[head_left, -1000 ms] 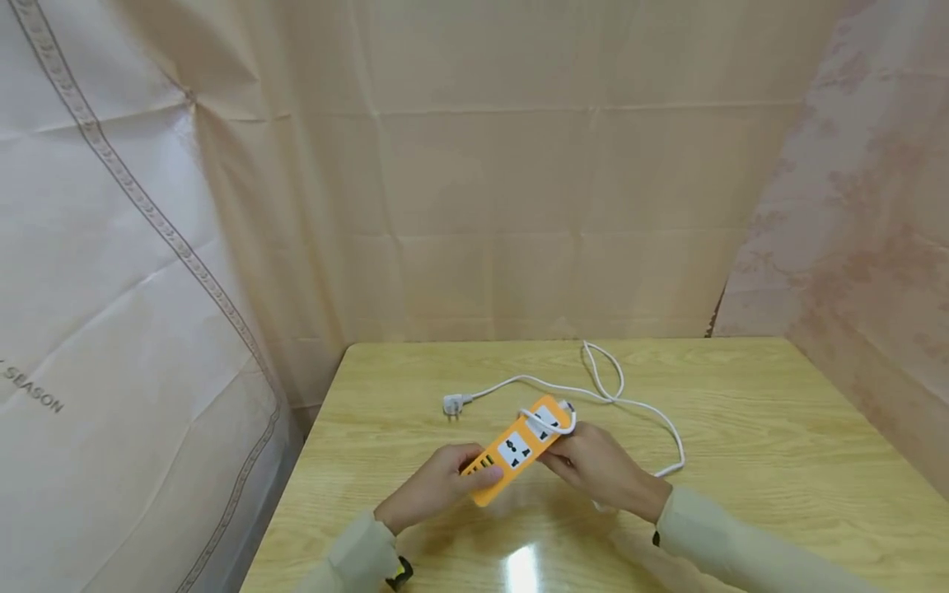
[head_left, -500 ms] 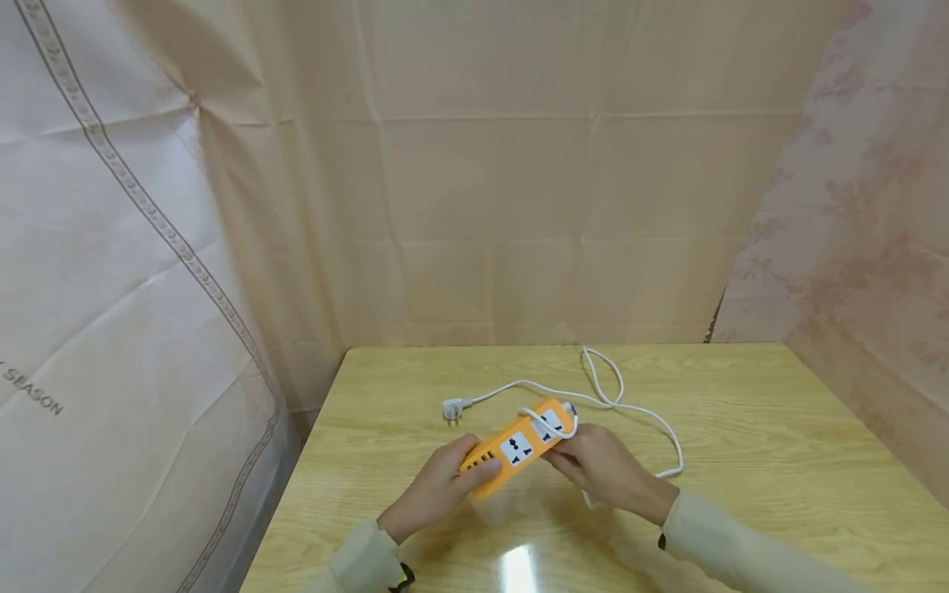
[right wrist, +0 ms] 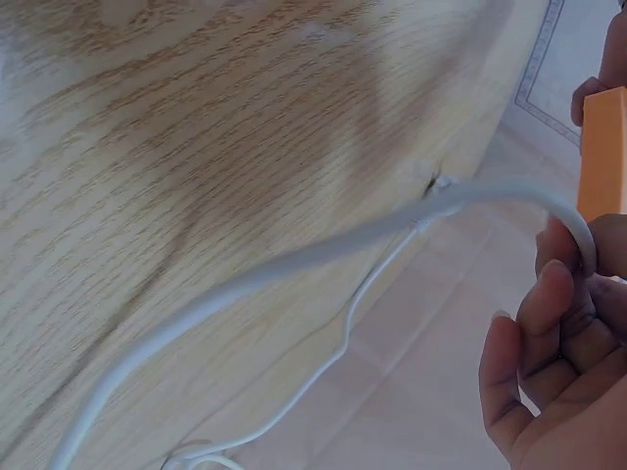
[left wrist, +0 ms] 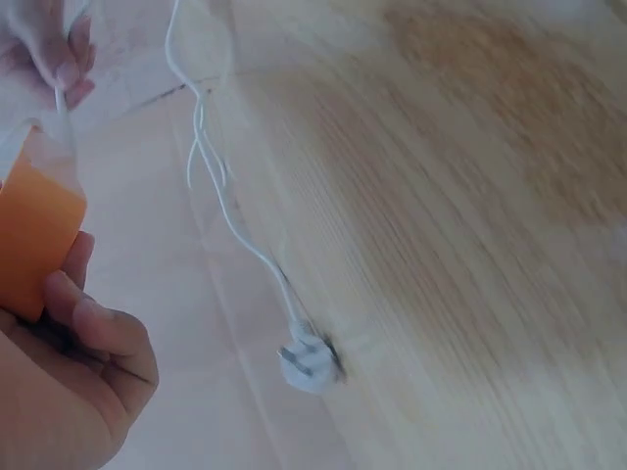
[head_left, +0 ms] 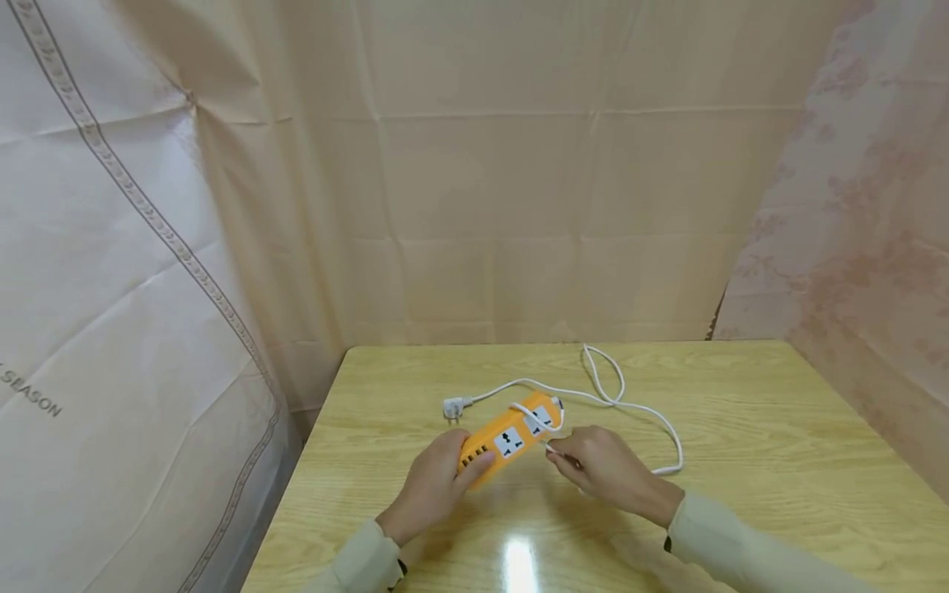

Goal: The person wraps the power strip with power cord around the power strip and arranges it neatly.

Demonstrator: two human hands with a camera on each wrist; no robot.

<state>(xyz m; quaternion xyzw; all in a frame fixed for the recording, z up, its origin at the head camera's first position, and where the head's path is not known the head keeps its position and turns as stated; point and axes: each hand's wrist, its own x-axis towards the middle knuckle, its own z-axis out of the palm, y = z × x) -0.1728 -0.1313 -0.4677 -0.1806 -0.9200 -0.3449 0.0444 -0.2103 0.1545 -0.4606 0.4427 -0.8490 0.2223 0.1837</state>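
Note:
An orange power strip (head_left: 489, 434) with white sockets and a row of USB ports is held tilted above the table. My left hand (head_left: 439, 476) grips its lower left end, thumb over the top face near the ports. White cord (head_left: 539, 422) loops across the strip's upper right end. Just right of the strip, my right hand (head_left: 604, 468) pinches the cord between thumb and fingers. In the right wrist view the pinched cord (right wrist: 294, 259) arcs away from those fingertips. The cord's white plug (head_left: 453, 408) lies on the table behind the strip.
The wooden table (head_left: 356, 486) carries the rest of the cord, which crosses itself in a loop (head_left: 621, 379) near the back edge and bends down at the right. Cloth hangs behind the table (head_left: 482, 206) and on both sides.
The strip has shifted slightly left with my left hand. My right fingers have moved away from the strip's edge, and a stretch of cord now shows between them and the strip.

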